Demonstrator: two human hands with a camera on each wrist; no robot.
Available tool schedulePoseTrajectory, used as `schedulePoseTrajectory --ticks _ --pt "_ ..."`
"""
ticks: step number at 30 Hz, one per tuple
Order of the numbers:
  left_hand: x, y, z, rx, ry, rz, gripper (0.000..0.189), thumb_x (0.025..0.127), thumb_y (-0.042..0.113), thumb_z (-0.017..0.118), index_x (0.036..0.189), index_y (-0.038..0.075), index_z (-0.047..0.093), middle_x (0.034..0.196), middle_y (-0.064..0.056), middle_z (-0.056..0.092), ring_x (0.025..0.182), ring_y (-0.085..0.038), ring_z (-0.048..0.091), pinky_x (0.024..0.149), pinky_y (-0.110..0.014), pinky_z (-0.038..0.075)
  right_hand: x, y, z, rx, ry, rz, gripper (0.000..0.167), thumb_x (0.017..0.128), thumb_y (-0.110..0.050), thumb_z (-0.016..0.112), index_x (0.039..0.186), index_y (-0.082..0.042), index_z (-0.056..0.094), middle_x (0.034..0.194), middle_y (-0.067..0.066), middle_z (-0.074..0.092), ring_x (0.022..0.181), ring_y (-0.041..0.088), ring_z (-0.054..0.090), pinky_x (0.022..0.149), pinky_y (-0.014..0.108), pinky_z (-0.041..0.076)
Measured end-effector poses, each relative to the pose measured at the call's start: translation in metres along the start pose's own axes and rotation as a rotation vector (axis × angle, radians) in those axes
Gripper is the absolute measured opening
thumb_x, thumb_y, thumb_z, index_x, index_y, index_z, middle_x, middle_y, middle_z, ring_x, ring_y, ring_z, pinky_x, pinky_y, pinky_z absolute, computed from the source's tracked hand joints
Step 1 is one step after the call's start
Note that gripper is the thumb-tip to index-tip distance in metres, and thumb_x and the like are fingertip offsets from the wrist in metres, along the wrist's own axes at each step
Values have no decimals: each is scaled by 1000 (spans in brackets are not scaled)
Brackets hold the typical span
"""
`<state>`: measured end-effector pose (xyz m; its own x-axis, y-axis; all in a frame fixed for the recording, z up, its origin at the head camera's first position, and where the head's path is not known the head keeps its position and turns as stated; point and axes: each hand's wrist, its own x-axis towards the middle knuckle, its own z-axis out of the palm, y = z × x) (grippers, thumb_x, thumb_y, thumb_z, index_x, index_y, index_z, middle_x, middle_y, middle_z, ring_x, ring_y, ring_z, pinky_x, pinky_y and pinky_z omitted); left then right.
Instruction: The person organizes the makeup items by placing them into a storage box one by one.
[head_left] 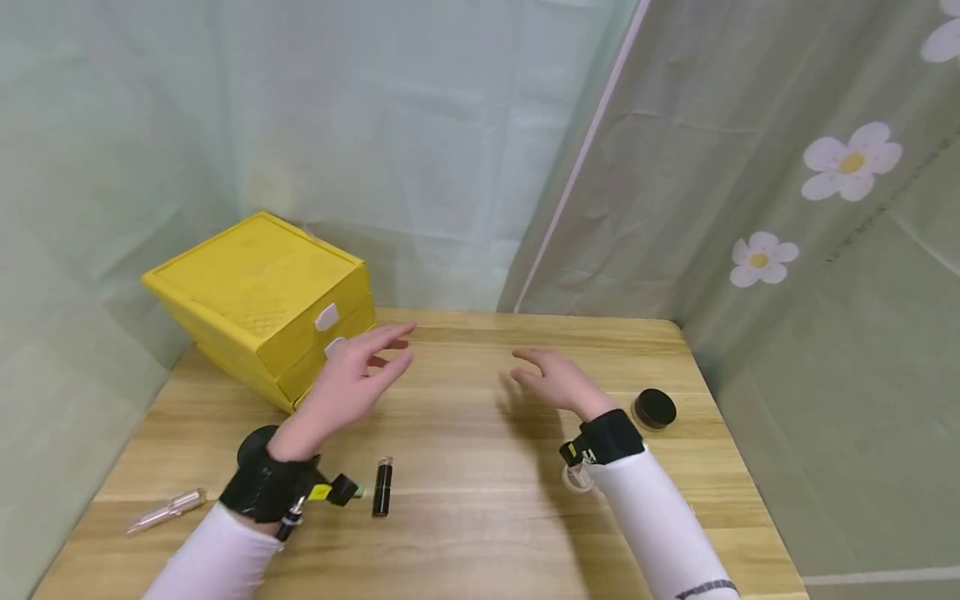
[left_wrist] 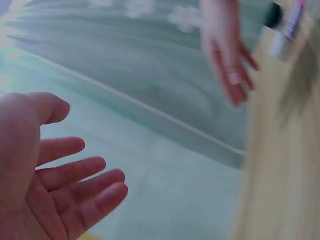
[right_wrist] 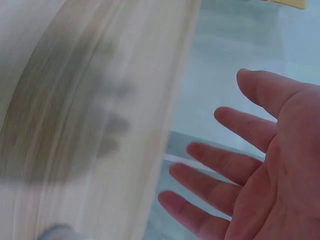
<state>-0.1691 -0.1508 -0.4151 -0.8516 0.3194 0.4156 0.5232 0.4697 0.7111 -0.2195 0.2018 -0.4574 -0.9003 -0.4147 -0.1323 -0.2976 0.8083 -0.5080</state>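
In the head view my left hand [head_left: 348,383] hovers over the table, just right of a yellow drawer box [head_left: 262,279] with white pull tabs. Its fingers are spread and slightly bent, holding nothing; the left wrist view shows the bare palm. My right hand [head_left: 558,382] is held above the table across from it, also without anything in its fingers, casting a shadow on the wood. A black-lidded round jar [head_left: 655,409] stands right of that hand. Below the left hand lies a black lipstick-like tube [head_left: 382,487].
A clear pinkish tube [head_left: 167,511] lies at the table's left. A dark round item [head_left: 257,442] is partly hidden behind the left wrist, a small pale round item [head_left: 577,477] partly behind the right. Curtains [head_left: 442,158] hang behind the wooden table [head_left: 465,533].
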Motion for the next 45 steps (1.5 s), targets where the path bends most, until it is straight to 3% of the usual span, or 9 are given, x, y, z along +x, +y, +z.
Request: schedulePoseTrajectory --ticks 4,8,11,13,18,22,31,37,45 --pt "-34 17 -41 -108 239 79 37 100 -7 68 136 -1 71 125 -8 76 99 -10 73 75 -18 57 -25 2 -10 39 21 -35 53 112 -39 57 159 -13 54 159 11 54 140 39 55 115 55 44" --pt "-55 24 -69 -237 583 87 39 95 -18 61 134 -13 66 124 -10 74 99 -12 71 78 -14 54 -52 4 -20 76 49 -18 52 112 -41 57 158 -16 56 157 10 56 135 40 59 110 57 48" --pt "-61 22 -82 -199 829 -23 48 95 -10 62 143 -7 62 140 -8 62 122 -16 58 96 -18 44 -69 8 -24 91 86 3 50 112 -39 59 156 -16 58 155 8 59 134 38 61 108 58 49" --pt "-63 20 -89 -204 918 -150 62 95 -6 63 156 2 51 157 -6 45 140 -18 42 108 -22 32 -77 12 -24 99 110 3 49 111 -37 60 155 -15 59 154 7 60 131 35 63 107 57 51" --pt "-67 6 -101 -507 849 -494 106 101 5 69 173 26 -6 177 10 -17 155 2 -14 118 -15 -12 -85 19 -19 83 143 -38 47 112 -36 60 152 -12 61 150 8 63 124 30 68 103 54 54" --pt "-68 -11 -101 -688 731 -630 115 106 14 67 162 40 -30 165 23 -36 145 9 -31 114 -18 -23 -88 20 -15 80 151 -58 47 111 -36 61 151 -11 62 148 7 65 122 30 70 101 54 56" --pt "-62 -31 -94 -801 647 -483 95 111 5 55 171 29 -14 178 8 -10 157 -2 3 124 -18 9 -93 20 -9 100 145 -80 46 111 -35 62 151 -11 63 146 5 67 121 27 70 100 49 57" --pt "-53 -34 -84 -775 613 -573 116 109 12 63 159 36 -39 171 14 -30 156 0 -3 122 -14 1 -93 20 -5 125 136 -84 46 110 -32 64 150 -10 63 146 6 67 119 25 71 100 47 58" --pt "-49 -31 -80 -787 584 -579 108 112 14 56 158 40 -38 170 17 -30 154 1 -12 122 -18 -9 -95 21 -5 102 116 -60 45 110 -32 65 149 -10 65 143 8 69 117 25 71 99 47 58"
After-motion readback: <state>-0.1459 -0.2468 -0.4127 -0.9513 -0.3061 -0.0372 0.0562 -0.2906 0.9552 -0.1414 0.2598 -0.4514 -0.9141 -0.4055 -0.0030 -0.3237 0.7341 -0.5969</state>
